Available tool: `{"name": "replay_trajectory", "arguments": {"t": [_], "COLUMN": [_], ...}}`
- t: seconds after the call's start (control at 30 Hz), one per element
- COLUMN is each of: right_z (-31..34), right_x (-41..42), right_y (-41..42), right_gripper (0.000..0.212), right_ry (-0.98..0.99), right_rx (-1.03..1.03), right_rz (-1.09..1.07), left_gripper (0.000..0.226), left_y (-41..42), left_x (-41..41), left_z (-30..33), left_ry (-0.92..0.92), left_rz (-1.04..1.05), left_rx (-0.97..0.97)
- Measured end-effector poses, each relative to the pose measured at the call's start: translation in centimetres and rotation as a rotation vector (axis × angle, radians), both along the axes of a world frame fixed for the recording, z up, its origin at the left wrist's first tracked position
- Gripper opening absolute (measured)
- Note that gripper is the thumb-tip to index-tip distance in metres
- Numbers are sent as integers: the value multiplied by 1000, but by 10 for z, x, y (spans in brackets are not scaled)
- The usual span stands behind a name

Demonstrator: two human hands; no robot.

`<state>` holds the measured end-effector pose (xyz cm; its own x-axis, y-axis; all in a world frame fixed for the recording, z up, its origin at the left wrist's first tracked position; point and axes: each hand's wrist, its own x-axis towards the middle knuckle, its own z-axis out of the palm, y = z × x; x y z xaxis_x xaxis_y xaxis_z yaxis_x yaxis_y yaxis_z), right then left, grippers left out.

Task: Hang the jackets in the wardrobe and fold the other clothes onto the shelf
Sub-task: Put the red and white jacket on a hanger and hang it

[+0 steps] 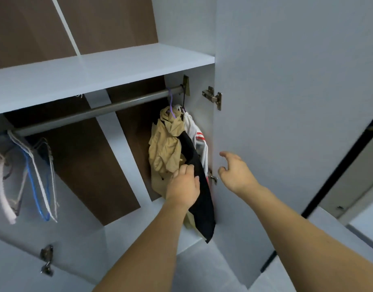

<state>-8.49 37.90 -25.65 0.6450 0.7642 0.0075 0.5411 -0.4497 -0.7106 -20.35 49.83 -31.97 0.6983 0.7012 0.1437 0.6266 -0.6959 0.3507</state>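
Observation:
Inside the open wardrobe a metal rail (pixel 101 109) runs under a white shelf (pixel 109 68). At the rail's right end a beige jacket (pixel 166 148) hangs on a purple hanger (pixel 171 102), beside a white garment with red stripes (pixel 199 138) and a black garment (pixel 200 186). My left hand (pixel 184 186) reaches between the beige jacket and the black garment, its fingers curled on the black cloth's edge. My right hand (pixel 236 172) hovers by the wardrobe door (pixel 286 102), fingers loosely bent, holding nothing.
Several empty hangers (pixel 38 175), blue, white and fuzzy white, hang at the rail's left end. Door hinges (pixel 213 96) sit on the right panel and another (pixel 47 260) at lower left. A dark-framed mirror (pixel 350 165) stands to the right.

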Motion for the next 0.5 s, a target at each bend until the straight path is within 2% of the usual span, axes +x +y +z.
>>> {"name": "replay_trajectory", "arguments": {"t": [0.27, 0.5], "right_z": [-35, -60], "right_x": [-24, -13], "right_y": [-116, -247], "right_gripper": [56, 54], "right_ry": [87, 90], "right_rx": [-88, -119], "right_rz": [-114, -202], "left_gripper": [44, 42], "left_y": [-80, -200], "left_x": [3, 21], "left_z": [0, -3], "left_ry": [-21, -89], "left_rz": [-238, -523], "left_rx": [36, 146]}}
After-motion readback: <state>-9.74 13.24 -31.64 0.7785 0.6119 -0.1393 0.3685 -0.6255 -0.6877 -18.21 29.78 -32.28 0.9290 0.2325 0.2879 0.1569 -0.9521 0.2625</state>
